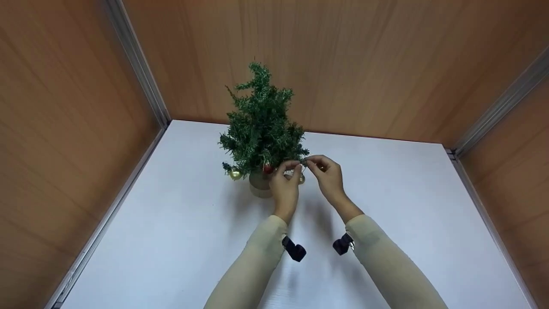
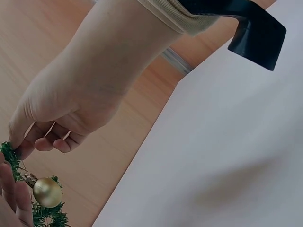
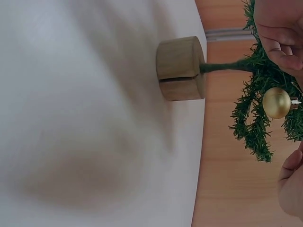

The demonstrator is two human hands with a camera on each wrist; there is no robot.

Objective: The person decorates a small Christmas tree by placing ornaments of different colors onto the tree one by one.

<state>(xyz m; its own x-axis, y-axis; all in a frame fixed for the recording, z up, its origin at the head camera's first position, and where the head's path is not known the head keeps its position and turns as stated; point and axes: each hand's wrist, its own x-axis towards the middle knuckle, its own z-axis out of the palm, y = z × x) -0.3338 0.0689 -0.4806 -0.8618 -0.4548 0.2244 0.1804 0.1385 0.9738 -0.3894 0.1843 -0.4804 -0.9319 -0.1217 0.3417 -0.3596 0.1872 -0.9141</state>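
A small artificial Christmas tree point(image 1: 261, 120) stands on the table. At its lower right, my left hand point(image 1: 285, 189) pinches a branch tip between thumb and forefinger. Facing it, my right hand point(image 1: 328, 176) pinches the thin string of a gold ball ornament point(image 2: 48, 192) against that branch tip; the fingertips partly hide the string. The ornament hangs just below and between both hands. In the left wrist view, the right hand point(image 2: 71, 104) reaches in from above, and the left hand point(image 2: 16, 198) shows only at the corner.
A red ball point(image 1: 267, 168) and another gold ball point(image 1: 235, 174) hang on lower branches. The tree's round wooden base point(image 3: 180, 68) rests on the white table point(image 1: 171, 214). Wood-grain panels point(image 1: 343, 64) with metal corner strips enclose the back and sides.
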